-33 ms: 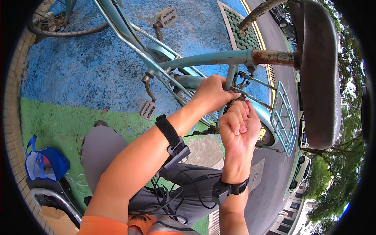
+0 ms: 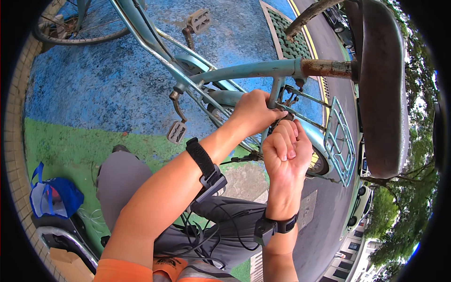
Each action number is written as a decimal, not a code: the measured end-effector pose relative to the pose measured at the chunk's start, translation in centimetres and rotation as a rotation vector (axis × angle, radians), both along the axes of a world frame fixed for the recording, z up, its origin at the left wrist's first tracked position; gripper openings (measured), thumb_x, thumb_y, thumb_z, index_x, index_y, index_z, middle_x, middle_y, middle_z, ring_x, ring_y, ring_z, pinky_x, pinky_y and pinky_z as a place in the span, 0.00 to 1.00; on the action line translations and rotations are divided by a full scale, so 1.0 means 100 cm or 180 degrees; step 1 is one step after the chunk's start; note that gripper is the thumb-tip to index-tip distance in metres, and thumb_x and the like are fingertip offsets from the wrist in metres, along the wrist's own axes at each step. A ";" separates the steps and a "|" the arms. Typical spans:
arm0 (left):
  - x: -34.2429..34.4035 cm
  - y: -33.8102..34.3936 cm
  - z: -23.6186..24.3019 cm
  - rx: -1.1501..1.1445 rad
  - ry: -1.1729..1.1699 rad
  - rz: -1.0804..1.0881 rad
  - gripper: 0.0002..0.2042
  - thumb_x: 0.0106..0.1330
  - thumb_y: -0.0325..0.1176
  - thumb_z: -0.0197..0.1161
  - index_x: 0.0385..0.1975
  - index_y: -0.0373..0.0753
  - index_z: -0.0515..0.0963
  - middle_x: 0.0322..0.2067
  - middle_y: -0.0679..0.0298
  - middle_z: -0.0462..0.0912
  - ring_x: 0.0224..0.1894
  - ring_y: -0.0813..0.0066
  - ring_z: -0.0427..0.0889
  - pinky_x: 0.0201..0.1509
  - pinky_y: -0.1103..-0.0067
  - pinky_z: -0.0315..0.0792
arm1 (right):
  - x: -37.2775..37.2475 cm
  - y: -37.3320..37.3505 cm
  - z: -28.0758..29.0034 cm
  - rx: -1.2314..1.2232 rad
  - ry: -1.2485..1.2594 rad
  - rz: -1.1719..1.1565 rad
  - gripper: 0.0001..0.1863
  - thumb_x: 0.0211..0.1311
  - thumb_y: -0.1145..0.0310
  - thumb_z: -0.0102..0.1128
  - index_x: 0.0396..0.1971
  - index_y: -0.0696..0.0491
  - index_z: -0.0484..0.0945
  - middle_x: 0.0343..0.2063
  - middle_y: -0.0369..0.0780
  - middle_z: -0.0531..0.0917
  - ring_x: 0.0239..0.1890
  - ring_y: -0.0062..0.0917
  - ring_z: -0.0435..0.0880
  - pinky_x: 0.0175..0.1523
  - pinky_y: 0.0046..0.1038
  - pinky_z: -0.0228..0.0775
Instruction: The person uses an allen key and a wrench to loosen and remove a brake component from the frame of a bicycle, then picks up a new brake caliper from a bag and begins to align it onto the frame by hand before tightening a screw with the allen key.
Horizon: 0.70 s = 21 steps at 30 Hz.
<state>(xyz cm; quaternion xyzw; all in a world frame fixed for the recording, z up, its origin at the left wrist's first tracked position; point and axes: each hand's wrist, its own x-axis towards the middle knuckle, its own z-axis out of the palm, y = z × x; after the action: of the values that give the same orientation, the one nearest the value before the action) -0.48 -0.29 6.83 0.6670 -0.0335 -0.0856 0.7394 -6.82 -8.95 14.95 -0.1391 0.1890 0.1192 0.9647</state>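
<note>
Head view, ground: painted blue and green pavement (image 2: pixel 94 94); a blue bag (image 2: pixel 68 197) and a cardboard box (image 2: pixel 70 264) are seen at lower left.
Head view, obstructions: the road behind is partly covered by the dark saddle (image 2: pixel 383 89); black cables (image 2: pixel 199 242) are draped across the grey trousers (image 2: pixel 131 181); the contact spot is largely masked by the fingers.
Left hand (image 2: pixel 256 113): bent inward beside the frame upright, thumb extended toward a dark part; whether anything is pinched cannot be told.
Right hand (image 2: pixel 287 146): palm turned up, fingers curled in, fingertips near the left thumb; anything gripped is hidden.
Bicycle (image 2: pixel 253 70): placed ahead of the person, rear section at the hands; long axis is run from upper left to lower right, rear rack (image 2: pixel 332 137) pointed right.
</note>
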 end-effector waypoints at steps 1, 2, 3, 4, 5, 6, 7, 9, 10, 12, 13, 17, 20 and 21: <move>0.000 -0.001 -0.001 0.0012 -0.0030 0.0043 0.14 0.54 0.40 0.73 0.33 0.36 0.86 0.28 0.57 0.87 0.31 0.70 0.85 0.38 0.74 0.75 | 0.000 0.003 0.002 -0.0044 -0.0001 -0.0068 0.21 0.77 0.60 0.33 0.20 0.49 0.60 0.10 0.30 0.56 0.06 0.17 0.51 0.09 0.22 0.45; 0.000 -0.001 -0.003 0.0012 -0.0042 0.0031 0.14 0.54 0.40 0.73 0.33 0.36 0.86 0.28 0.57 0.87 0.31 0.70 0.85 0.38 0.74 0.75 | 0.001 0.005 0.003 -0.0087 -0.0003 -0.0137 0.20 0.77 0.62 0.34 0.20 0.50 0.58 0.10 0.30 0.56 0.06 0.16 0.50 0.09 0.20 0.45; 0.001 -0.001 -0.004 0.0007 -0.0045 0.0042 0.14 0.54 0.40 0.73 0.33 0.35 0.86 0.28 0.56 0.87 0.31 0.71 0.85 0.38 0.74 0.75 | 0.002 0.005 0.003 -0.0074 -0.0018 -0.0113 0.20 0.77 0.62 0.34 0.20 0.50 0.59 0.10 0.30 0.56 0.06 0.16 0.50 0.09 0.20 0.46; 0.002 0.000 -0.004 0.0003 -0.0048 0.0055 0.14 0.54 0.40 0.73 0.32 0.35 0.86 0.28 0.56 0.87 0.30 0.71 0.85 0.37 0.74 0.75 | 0.001 0.005 0.003 -0.0069 -0.0032 -0.0131 0.20 0.77 0.62 0.34 0.20 0.50 0.59 0.10 0.30 0.56 0.06 0.16 0.50 0.09 0.20 0.46; 0.002 -0.001 -0.007 -0.0015 -0.0058 0.0062 0.14 0.54 0.40 0.73 0.32 0.35 0.86 0.27 0.57 0.87 0.30 0.72 0.85 0.37 0.74 0.75 | 0.000 0.004 0.003 -0.0142 -0.0001 -0.0057 0.20 0.77 0.62 0.34 0.20 0.50 0.59 0.10 0.30 0.55 0.06 0.16 0.50 0.09 0.20 0.46; 0.001 0.000 -0.006 -0.0004 -0.0071 0.0052 0.14 0.54 0.40 0.73 0.32 0.35 0.86 0.27 0.57 0.87 0.30 0.72 0.85 0.37 0.74 0.75 | -0.001 0.002 0.002 -0.0207 0.0031 0.0022 0.20 0.77 0.62 0.34 0.20 0.50 0.59 0.10 0.30 0.55 0.06 0.16 0.50 0.09 0.21 0.46; 0.001 0.001 -0.004 0.0050 -0.0088 0.0040 0.14 0.54 0.41 0.73 0.32 0.35 0.86 0.27 0.56 0.87 0.30 0.71 0.85 0.36 0.74 0.75 | -0.002 0.000 0.002 -0.0292 0.0071 0.0082 0.21 0.77 0.60 0.34 0.20 0.49 0.60 0.10 0.30 0.55 0.06 0.16 0.51 0.09 0.21 0.45; -0.002 0.002 0.001 0.0187 -0.0155 0.0054 0.15 0.55 0.41 0.72 0.32 0.35 0.86 0.27 0.56 0.87 0.29 0.69 0.85 0.36 0.74 0.74 | -0.006 -0.010 -0.003 -0.0441 -0.0005 0.0253 0.21 0.77 0.59 0.35 0.20 0.49 0.60 0.10 0.30 0.56 0.06 0.16 0.51 0.09 0.21 0.45; -0.003 0.001 0.002 0.0201 -0.0169 0.0053 0.15 0.55 0.41 0.72 0.32 0.35 0.86 0.27 0.56 0.87 0.29 0.69 0.85 0.36 0.74 0.74 | -0.008 -0.015 -0.007 -0.0603 -0.0070 0.0431 0.21 0.77 0.58 0.35 0.20 0.49 0.60 0.10 0.30 0.56 0.05 0.16 0.52 0.09 0.21 0.44; -0.004 -0.002 0.002 0.0260 -0.0271 0.0140 0.15 0.56 0.42 0.72 0.32 0.35 0.86 0.26 0.56 0.86 0.29 0.67 0.85 0.35 0.73 0.74 | -0.010 -0.024 -0.012 -0.0575 -0.0044 0.0509 0.21 0.77 0.56 0.36 0.20 0.48 0.60 0.09 0.30 0.56 0.05 0.16 0.52 0.09 0.21 0.44; -0.002 -0.002 0.001 0.0313 -0.0260 0.0093 0.15 0.57 0.42 0.71 0.32 0.35 0.86 0.27 0.56 0.86 0.29 0.68 0.85 0.36 0.73 0.74 | -0.011 -0.025 -0.014 -0.0711 -0.0062 0.0581 0.21 0.77 0.56 0.37 0.20 0.47 0.60 0.09 0.30 0.56 0.05 0.16 0.52 0.09 0.21 0.44; -0.001 0.000 -0.001 0.0305 -0.0293 0.0001 0.13 0.59 0.39 0.70 0.36 0.35 0.85 0.30 0.58 0.87 0.32 0.71 0.85 0.38 0.74 0.74 | -0.010 -0.045 -0.022 -0.1148 -0.0145 0.0853 0.22 0.76 0.53 0.39 0.20 0.45 0.60 0.08 0.29 0.55 0.05 0.17 0.51 0.09 0.21 0.44; 0.000 -0.001 -0.007 0.0040 -0.0370 0.0097 0.15 0.57 0.43 0.70 0.29 0.34 0.85 0.23 0.56 0.84 0.27 0.66 0.83 0.34 0.71 0.72 | -0.010 -0.055 -0.026 -0.1434 -0.0241 0.1057 0.22 0.77 0.52 0.40 0.20 0.45 0.59 0.08 0.29 0.54 0.05 0.17 0.50 0.09 0.20 0.43; 0.000 -0.002 -0.007 -0.0015 -0.0328 0.0047 0.15 0.57 0.41 0.70 0.29 0.33 0.84 0.22 0.61 0.83 0.26 0.74 0.80 0.33 0.74 0.71 | -0.010 -0.055 -0.026 -0.1698 -0.0224 0.1048 0.22 0.77 0.52 0.41 0.20 0.45 0.59 0.08 0.29 0.54 0.05 0.17 0.50 0.09 0.20 0.43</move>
<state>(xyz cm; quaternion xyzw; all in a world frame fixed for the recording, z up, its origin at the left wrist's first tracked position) -0.45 -0.46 6.12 0.6690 -0.0668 -0.0456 0.7389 -7.87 -14.48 12.35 -0.4200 0.1550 0.2152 0.8679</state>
